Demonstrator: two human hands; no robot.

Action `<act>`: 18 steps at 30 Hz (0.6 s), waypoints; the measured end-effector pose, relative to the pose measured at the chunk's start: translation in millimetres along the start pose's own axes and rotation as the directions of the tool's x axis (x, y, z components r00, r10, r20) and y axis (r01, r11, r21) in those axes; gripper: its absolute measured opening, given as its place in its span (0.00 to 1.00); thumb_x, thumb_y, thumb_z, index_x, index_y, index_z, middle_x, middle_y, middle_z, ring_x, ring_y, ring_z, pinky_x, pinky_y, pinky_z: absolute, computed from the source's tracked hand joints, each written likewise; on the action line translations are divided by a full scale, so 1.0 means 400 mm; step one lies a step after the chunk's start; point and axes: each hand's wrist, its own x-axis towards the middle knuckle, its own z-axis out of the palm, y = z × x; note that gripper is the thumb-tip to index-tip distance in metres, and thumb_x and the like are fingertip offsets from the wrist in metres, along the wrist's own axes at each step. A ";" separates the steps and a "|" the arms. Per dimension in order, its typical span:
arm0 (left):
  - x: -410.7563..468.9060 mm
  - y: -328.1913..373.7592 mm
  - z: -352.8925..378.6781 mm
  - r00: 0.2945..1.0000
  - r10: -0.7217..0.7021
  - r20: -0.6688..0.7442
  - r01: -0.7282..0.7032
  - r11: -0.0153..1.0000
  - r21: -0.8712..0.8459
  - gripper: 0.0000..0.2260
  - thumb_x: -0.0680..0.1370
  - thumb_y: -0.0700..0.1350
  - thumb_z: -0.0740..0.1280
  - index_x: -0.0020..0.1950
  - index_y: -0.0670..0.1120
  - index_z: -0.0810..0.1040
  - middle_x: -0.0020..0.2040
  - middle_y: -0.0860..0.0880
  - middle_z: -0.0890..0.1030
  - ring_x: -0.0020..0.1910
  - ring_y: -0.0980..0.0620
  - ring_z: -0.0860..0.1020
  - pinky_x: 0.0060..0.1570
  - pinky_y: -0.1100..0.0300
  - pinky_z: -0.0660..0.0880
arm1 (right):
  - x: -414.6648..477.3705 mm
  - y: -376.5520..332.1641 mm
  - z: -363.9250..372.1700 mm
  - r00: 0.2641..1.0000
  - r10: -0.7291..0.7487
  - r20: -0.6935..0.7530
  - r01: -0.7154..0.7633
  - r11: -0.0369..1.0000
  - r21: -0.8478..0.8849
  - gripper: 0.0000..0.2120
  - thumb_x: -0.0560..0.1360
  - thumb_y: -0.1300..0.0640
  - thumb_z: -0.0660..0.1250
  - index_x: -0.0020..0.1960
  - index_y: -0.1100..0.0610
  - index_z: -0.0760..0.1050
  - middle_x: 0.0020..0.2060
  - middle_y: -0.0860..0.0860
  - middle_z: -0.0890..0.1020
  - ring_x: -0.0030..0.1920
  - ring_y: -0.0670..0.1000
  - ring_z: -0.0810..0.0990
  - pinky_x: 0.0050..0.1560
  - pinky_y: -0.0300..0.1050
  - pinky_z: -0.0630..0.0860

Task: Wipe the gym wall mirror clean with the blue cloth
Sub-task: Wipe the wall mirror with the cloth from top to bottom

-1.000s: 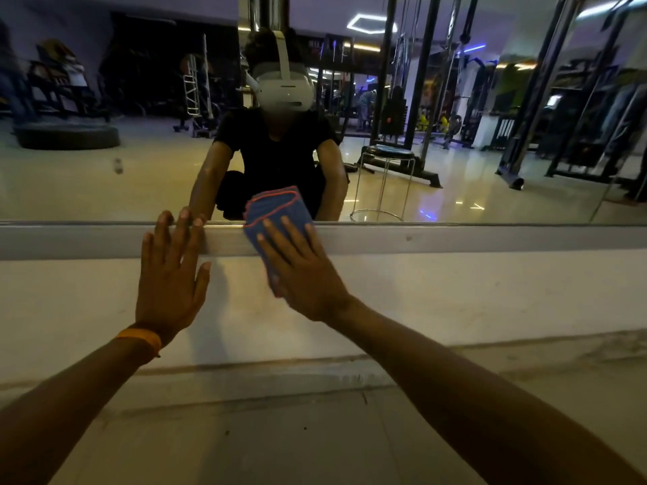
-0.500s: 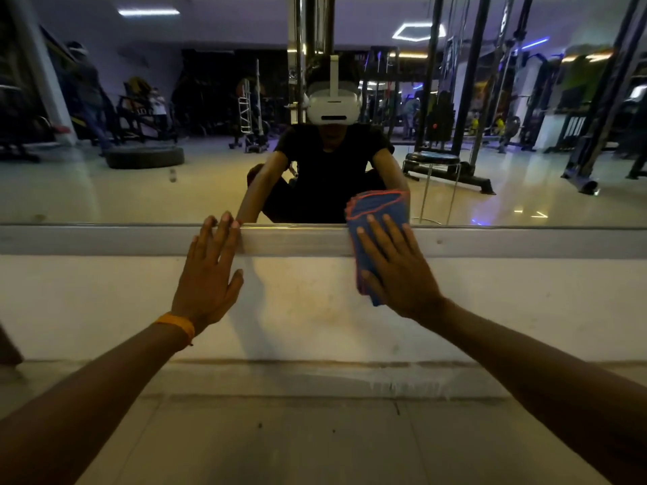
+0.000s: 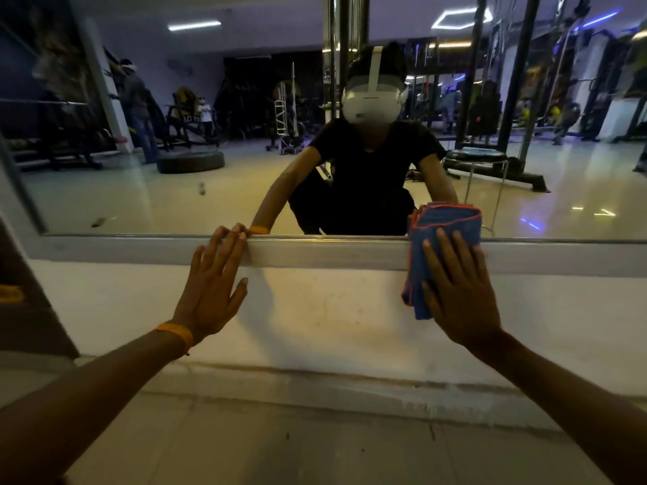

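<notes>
1. Head view: my right hand (image 3: 458,295) lies flat, fingers straight and spread, pressing the folded blue cloth (image 3: 444,222) against the lower frame (image 3: 332,252) of the mirror (image 3: 175,187) and the white wall (image 3: 332,309) beneath; the cloth's top edge overlaps the bottom of the glass.
2. Same view: my left hand (image 3: 210,292) is flat too, fingers straight, holding nothing; its palm rests on the wall, fingertips reaching the frame's top edge, well apart from the cloth; an orange band (image 3: 176,336) circles that wrist.
</notes>
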 end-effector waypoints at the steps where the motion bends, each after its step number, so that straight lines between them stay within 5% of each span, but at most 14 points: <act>1: -0.002 0.001 0.003 1.000 -0.004 0.003 0.004 1.000 0.000 0.34 0.82 0.54 0.56 0.85 0.43 0.51 0.86 0.46 0.50 0.84 0.42 0.48 0.78 0.31 0.55 | 0.014 -0.027 0.003 1.000 0.002 0.000 -0.002 1.000 0.010 0.30 0.86 0.46 0.54 0.83 0.59 0.55 0.82 0.60 0.56 0.83 0.62 0.51 0.81 0.65 0.49; 10: -0.007 -0.037 0.001 0.999 0.033 -0.004 -0.033 0.999 -0.037 0.33 0.83 0.56 0.55 0.85 0.43 0.52 0.86 0.45 0.51 0.85 0.43 0.49 0.78 0.31 0.56 | 0.219 -0.371 0.055 0.949 -0.300 0.102 0.294 0.953 0.071 0.32 0.85 0.47 0.57 0.84 0.56 0.52 0.83 0.55 0.54 0.83 0.58 0.48 0.82 0.58 0.49; 18: 0.001 -0.089 0.025 0.987 0.053 -0.151 -0.044 0.997 0.064 0.33 0.82 0.55 0.56 0.83 0.40 0.57 0.85 0.42 0.54 0.84 0.39 0.53 0.77 0.30 0.55 | 0.053 -0.100 -0.005 1.000 0.028 -0.003 -0.028 1.000 0.006 0.28 0.86 0.46 0.53 0.82 0.58 0.60 0.83 0.57 0.57 0.83 0.59 0.54 0.80 0.63 0.56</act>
